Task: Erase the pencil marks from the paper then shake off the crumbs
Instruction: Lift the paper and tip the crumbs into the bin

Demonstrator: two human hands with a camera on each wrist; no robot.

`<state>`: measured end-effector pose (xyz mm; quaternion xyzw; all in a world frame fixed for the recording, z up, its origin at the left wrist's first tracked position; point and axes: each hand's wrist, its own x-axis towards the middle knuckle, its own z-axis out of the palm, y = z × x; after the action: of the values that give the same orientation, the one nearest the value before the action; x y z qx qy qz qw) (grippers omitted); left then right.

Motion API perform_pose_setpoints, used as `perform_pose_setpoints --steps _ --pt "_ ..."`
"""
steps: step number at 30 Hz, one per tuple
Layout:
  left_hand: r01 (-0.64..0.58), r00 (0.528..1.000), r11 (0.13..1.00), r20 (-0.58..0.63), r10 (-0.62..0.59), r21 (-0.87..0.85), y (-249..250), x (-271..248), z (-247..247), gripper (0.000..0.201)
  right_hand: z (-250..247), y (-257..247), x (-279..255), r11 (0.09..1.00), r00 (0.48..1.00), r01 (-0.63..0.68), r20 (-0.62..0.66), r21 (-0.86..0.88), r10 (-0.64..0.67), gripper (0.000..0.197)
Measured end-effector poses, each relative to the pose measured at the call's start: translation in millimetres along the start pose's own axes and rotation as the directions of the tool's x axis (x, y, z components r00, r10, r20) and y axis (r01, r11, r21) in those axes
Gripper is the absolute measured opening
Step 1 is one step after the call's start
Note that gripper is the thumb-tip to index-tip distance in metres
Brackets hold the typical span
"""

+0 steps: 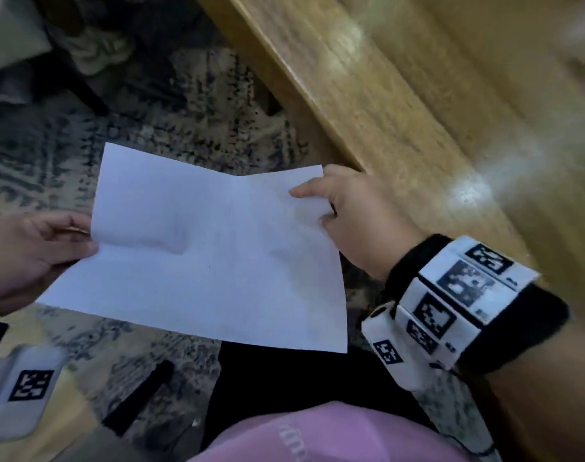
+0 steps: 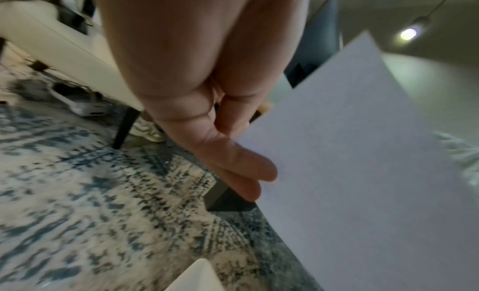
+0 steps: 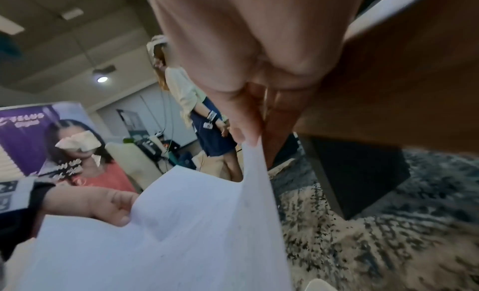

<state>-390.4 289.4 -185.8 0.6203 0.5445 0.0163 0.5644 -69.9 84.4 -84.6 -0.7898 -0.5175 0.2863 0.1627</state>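
- Paper [image 1: 197, 248] is up in the air between your two hands, held over the patterned rug [image 1: 171, 121], just off the edge of the wooden table [image 1: 401, 95]. It sags and buckles a bit in the middle.
- Writing first: nothing readable on the sheet, only faint grey smudges. The right wrist view catches a purple banner [image 3: 28, 131] in the background with "TELUS" printed on it; the smaller line under that is too blurry for me. Your wrist bands [image 1: 451, 301] carry black-and-white square code markers, no actual words.
- Your left hand [image 1: 31, 251] pinches the sheet's left edge, thumb on top. From the left wrist view the fingers [image 2: 241, 158] lie fairly straight and close together under the paper. There's something small and yellowish tucked in that hand too, can't tell what it is.
- Your right hand [image 1: 351, 215] clamps the sheet's upper right corner, thumb pressed on top and the other fingers curled under it.
- Another person in a cream top and dark blue skirt [image 3: 207, 121] stands in the background of the right wrist view.
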Motion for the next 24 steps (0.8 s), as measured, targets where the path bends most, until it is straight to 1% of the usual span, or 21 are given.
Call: perform_pose_setpoints --steps 1,2,3,4,6,7,8,9,11,12,13,14,16,17,20,22,24 --pt "-0.014 1.0 1.0 0.007 0.014 -0.028 -1 -1 3 0.022 12 -2 9 0.999 1.0 0.017 0.007 -0.051 -0.016 0.051" --pt "0.004 1.0 0.999 0.014 -0.004 -0.054 -6 3 5 0.025 24 -2 19 0.995 0.999 0.013 0.031 -0.095 -0.01 0.052" --pt "0.037 0.998 0.993 0.047 -0.032 -0.112 -12 4 9 0.033 36 0 29 0.993 0.998 -0.006 0.063 -0.122 0.014 0.055" --pt "0.059 0.998 0.993 0.033 -0.056 -0.105 -24 8 13 0.037 48 3 39 0.99 0.993 -0.04 0.1 -0.136 0.054 0.059" --pt "0.078 0.996 0.994 0.041 -0.075 -0.074 -45 18 19 0.036 72 12 58 0.984 0.977 -0.118 0.163 -0.136 0.14 0.065" --pt "0.106 0.993 0.991 0.053 -0.102 -0.083 -54 23 20 0.038 84 18 68 0.982 0.97 -0.15 0.176 -0.115 0.169 0.067" --pt "0.142 0.99 0.988 0.034 -0.14 -0.064 -68 30 21 0.04 101 28 79 0.98 0.962 -0.183 0.19 -0.075 0.194 0.067" --pt "0.153 0.988 0.986 0.016 -0.152 -0.062 -72 34 25 0.037 107 38 84 0.975 0.956 -0.222 0.189 -0.02 0.222 0.065" --pt "0.185 0.982 0.981 -0.03 -0.188 -0.065 -86 43 33 0.027 132 59 100 0.955 0.944 -0.282 0.207 0.096 0.258 0.06" --pt "0.189 0.98 0.98 -0.06 -0.192 -0.055 -95 48 36 0.022 144 68 108 0.94 0.936 -0.314 0.21 0.133 0.283 0.058" --pt "0.198 0.977 0.979 -0.065 -0.202 -0.054 -104 53 39 0.02 156 76 114 0.924 0.924 -0.349 0.221 0.156 0.311 0.057" --pt "0.214 0.973 0.975 -0.073 -0.218 -0.06 -114 57 42 0.021 169 84 121 0.905 0.909 -0.386 0.239 0.178 0.341 0.057" --pt "0.26 0.959 0.964 -0.107 -0.264 -0.046 -124 57 49 0.032 189 96 127 0.866 0.877 -0.45 0.291 0.217 0.383 0.057" --pt "0.264 0.954 0.964 -0.135 -0.267 -0.042 -129 56 53 0.033 200 102 131 0.853 0.867 -0.466 0.31 0.234 0.389 0.056" --pt "0.303 0.942 0.94 -0.1 -0.321 -0.157 -137 58 74 0.022 228 115 146 0.827 0.863 -0.483 0.319 0.288 0.392 0.051" --pt "0.325 0.931 0.919 -0.097 -0.353 -0.221 -139 62 89 0.027 240 124 159 0.809 0.865 -0.486 0.318 0.332 0.389 0.048" --pt "0.315 0.928 0.907 -0.111 -0.356 -0.281 -136 65 101 0.034 251 134 171 0.831 0.869 -0.469 0.324 0.298 0.374 0.047"
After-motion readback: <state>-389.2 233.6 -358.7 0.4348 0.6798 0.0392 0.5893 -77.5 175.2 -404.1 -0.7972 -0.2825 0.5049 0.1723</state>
